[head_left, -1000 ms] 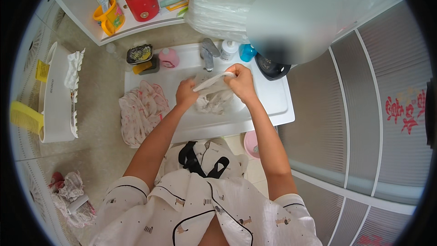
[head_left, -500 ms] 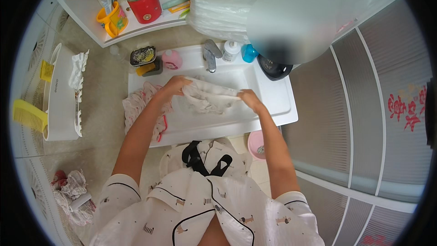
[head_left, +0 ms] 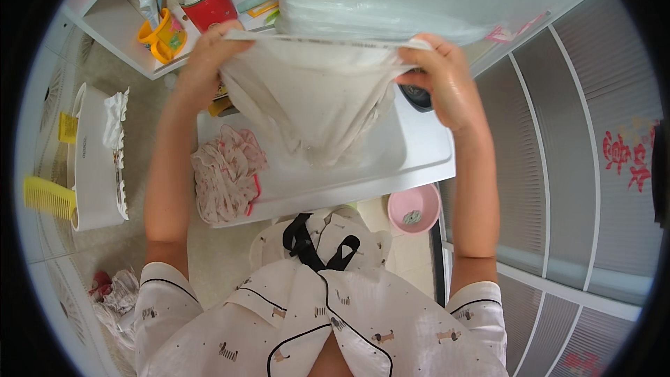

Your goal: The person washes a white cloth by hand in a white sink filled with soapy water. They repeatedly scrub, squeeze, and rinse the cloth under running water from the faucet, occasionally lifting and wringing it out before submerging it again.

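Observation:
A pair of wet white underpants (head_left: 310, 87) hangs stretched wide above the white sink (head_left: 328, 194), its waistband pulled straight across. My left hand (head_left: 209, 63) is closed on one end of the waistband, and my right hand (head_left: 444, 80) pinches the other end. The lower part of the cloth narrows down toward the basin and hides the faucet and much of the sink. A crumpled pink-patterned white cloth (head_left: 227, 174) with a red edge lies over the sink's left ledge, apart from both hands.
Behind my left hand, a shelf carries a yellow cup (head_left: 164, 36) and a red can (head_left: 209, 5). A black bowl (head_left: 417, 96) sits at the sink's back right. A pink basin (head_left: 396, 219) stands below right. At left, a yellow comb (head_left: 50, 197) sticks out from a white wall box (head_left: 96, 167).
Both hands have risen from the sink and spread apart, lifting the underpants out of the basin. The bunched cloth is now opened out, and more of the pink basin shows.

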`<state>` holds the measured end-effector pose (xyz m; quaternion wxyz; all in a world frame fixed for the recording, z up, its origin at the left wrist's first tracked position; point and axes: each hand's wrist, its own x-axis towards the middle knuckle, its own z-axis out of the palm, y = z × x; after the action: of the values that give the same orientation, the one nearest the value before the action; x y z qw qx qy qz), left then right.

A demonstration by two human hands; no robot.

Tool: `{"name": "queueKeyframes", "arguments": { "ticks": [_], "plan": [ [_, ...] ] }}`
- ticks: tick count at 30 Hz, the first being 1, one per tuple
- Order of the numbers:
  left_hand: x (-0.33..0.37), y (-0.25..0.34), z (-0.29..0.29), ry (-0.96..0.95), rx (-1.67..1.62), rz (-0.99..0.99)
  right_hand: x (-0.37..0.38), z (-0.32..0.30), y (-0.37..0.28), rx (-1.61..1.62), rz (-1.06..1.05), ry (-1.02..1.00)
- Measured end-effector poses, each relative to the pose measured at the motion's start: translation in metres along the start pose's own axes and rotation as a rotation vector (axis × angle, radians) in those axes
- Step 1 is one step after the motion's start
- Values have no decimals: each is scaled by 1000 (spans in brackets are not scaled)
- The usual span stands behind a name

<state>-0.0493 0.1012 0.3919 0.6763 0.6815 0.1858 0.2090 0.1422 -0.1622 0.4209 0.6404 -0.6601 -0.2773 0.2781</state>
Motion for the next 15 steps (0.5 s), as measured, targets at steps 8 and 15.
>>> {"name": "queueKeyframes", "arguments": {
  "ticks": [8,15],
  "plan": [
    [0,-18,9,166,589,94,10,-19,37,-222,-172,11],
    [-23,-328,26,-171,1251,-202,20,-1,347,-795,128,-61]
  ]
}}
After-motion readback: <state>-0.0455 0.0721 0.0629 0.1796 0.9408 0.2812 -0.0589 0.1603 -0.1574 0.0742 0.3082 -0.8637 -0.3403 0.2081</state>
